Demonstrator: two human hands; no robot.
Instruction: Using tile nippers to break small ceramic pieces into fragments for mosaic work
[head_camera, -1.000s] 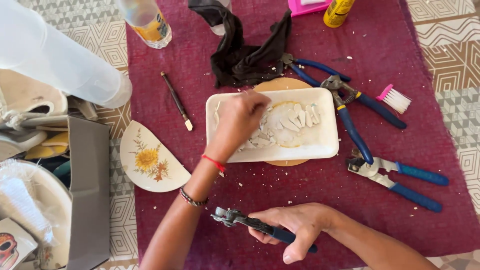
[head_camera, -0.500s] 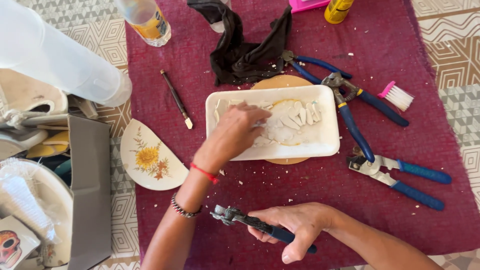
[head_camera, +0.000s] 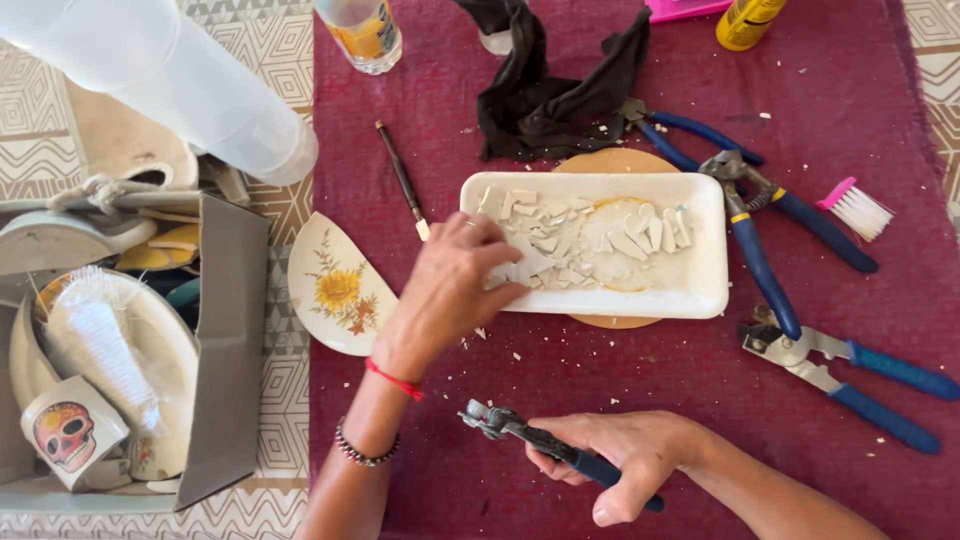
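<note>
Sorting cut chips in the white tray: our left hand fingers them, unclenched; right hand grips nippers. Flowered shard, at nine o'clock, remains uncut.

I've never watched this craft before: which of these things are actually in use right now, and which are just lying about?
In use:
left hand in the white tray
pale tile pieces
right hand gripping blue-handled nippers

Lying about:
flowered plate shard
two more pliers
black cloth
pink brush
thin brush
box of crockery
</note>
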